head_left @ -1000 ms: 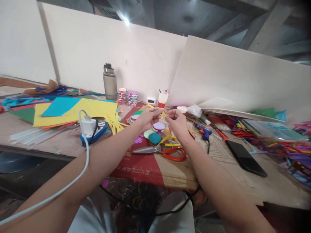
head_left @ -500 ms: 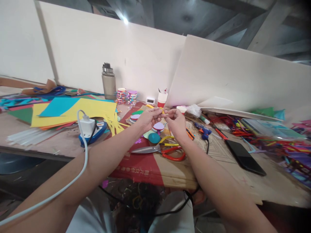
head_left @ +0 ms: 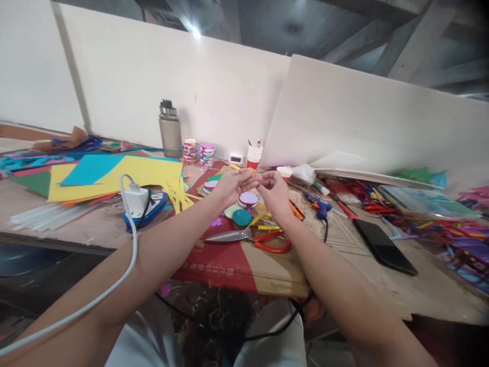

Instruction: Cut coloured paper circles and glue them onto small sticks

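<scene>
My left hand (head_left: 234, 186) pinches a small yellow paper strip (head_left: 252, 173), mostly hidden by the fingers. My right hand (head_left: 274, 191) meets it fingertip to fingertip, its fingers closed on the strip's other side. Just below the hands are a lilac-topped paper disc piece (head_left: 248, 199) and a teal paper circle (head_left: 242, 217). Large scissors with red handles (head_left: 273, 241) lie nearer to me, with a yellow-handled tool (head_left: 263, 220) beside them. Cut yellow paper strips (head_left: 180, 196) hang in a bunch left of my hands.
Coloured paper sheets (head_left: 153, 171), a white plug (head_left: 137, 199) and a water bottle (head_left: 170, 130) stand left. Behind are a small clock (head_left: 236, 159) and a paper cup (head_left: 254, 155). Rightward lie a blue glue gun (head_left: 321, 206), a phone (head_left: 384, 247) and a plastic box (head_left: 424, 201).
The yellow strip shows less between my fingers, looking wound or folded smaller. My fingertips have shifted slightly; the things on the table have stayed put.
</scene>
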`<state>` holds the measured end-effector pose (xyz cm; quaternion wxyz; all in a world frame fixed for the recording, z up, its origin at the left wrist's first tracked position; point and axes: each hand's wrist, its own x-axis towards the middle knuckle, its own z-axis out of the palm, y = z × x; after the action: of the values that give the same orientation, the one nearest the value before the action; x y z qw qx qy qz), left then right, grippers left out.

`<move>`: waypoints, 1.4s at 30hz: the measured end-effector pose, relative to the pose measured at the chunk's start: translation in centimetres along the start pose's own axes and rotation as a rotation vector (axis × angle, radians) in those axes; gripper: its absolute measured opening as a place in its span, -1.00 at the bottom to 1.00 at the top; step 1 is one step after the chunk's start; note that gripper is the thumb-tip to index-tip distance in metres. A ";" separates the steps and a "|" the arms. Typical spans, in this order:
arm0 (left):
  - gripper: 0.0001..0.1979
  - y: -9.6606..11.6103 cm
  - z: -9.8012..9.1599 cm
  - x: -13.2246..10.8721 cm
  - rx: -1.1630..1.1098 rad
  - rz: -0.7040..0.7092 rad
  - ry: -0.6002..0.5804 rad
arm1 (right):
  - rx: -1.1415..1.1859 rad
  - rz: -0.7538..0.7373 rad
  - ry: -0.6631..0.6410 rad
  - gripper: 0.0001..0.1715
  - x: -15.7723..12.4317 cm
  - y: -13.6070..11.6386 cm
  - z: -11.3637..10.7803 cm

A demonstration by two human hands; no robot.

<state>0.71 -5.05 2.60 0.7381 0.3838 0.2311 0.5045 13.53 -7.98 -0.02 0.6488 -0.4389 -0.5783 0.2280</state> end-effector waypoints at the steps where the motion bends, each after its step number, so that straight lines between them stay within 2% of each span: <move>1: -0.80 0.0 0.0 0.0 -0.001 0.006 0.002 | 0.008 0.001 -0.004 -0.70 0.0 0.0 0.0; 5: -0.88 0.3 -0.4 0.2 0.049 0.050 0.001 | -0.035 0.029 -0.010 -0.71 0.4 0.3 -0.3; 8: -0.92 0.4 -0.6 0.2 0.218 0.089 -0.027 | -0.084 0.033 0.039 -0.79 0.9 0.2 -1.0; 13: -0.78 -0.1 -0.6 -0.2 0.446 0.106 -0.141 | -0.178 -0.046 0.006 -0.74 0.9 -0.6 -1.5; 16: -0.66 -0.5 -0.6 -0.1 0.514 0.123 -0.180 | -0.308 -0.114 -0.025 -0.81 0.4 -1.0 -1.4; 23: -0.59 -0.8 -1.0 0.6 0.565 0.098 -0.187 | -0.365 -0.170 0.016 -0.89 0.0 -1.2 -1.3; 30: -0.58 -0.7 -1.2 0.7 0.478 0.057 -0.253 | -0.334 -0.159 0.033 -0.89 0.3 -1.1 -1.5; 35: -0.69 -0.1 -1.5 0.8 0.392 -0.016 -0.217 | -0.285 -0.116 -0.007 -0.84 0.5 -0.9 -1.5; 38: -0.81 0.5 -2.0 1.1 0.347 -0.049 -0.115 | -0.270 -0.098 -0.024 -0.80 0.8 -0.9 -1.5; 40: -0.87 1.0 -2.3 1.3 0.333 -0.051 -0.043 | -0.307 -0.077 -0.096 -0.83 1.1 -1.3 -1.6; 42: -0.92 1.5 -2.7 1.5 0.321 -0.051 0.005 | -0.381 -0.059 -0.227 -0.87 1.1 -2.0 -1.8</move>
<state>-1.50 -2.47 2.25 0.6793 0.4894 0.3204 0.4431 15.10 -8.66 2.35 0.4912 -0.5081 -0.6928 0.1434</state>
